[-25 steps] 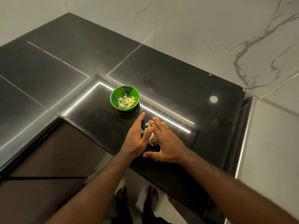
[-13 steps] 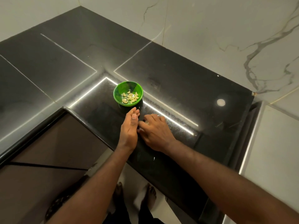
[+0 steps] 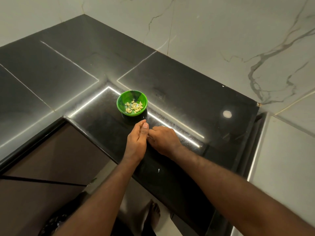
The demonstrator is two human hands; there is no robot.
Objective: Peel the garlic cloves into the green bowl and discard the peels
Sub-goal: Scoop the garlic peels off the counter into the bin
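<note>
1. I see a polished black stone countertop (image 3: 187, 86) filling most of the view, L-shaped, backed by white marble-veined wall tiles (image 3: 221, 31); a bright strip of reflected light runs across the stone just behind both hands, and a round light spot (image 3: 227, 114) glints well to the right.
2. Below the counter's inner corner sits a dark brown cabinet front (image 3: 51, 159); pale floor shows beneath, with a bare foot (image 3: 153, 213) on it.
3. My left hand (image 3: 137, 140) stands on its edge on the stone, fingers straight and held together, thumb alongside, forming a wall; nothing is pinched in it that I can see.
4. My right hand (image 3: 164, 139) lies palm down, touching the left hand's palm side, fingers curled and pressed toward it; whatever sits under it is hidden, so I cannot tell what it grips.
5. The small round green plastic bowl (image 3: 121, 101) stands just beyond the left fingertips, apart from them, nothing between; it is upright.
6. Pale yellow peeled garlic cloves (image 3: 133, 107) lie scattered on the bowl's bottom.
7. A tiny white fleck of peel (image 3: 158, 170) lies on the stone near the counter's front edge, between my forearms, apart from both hands.
</note>
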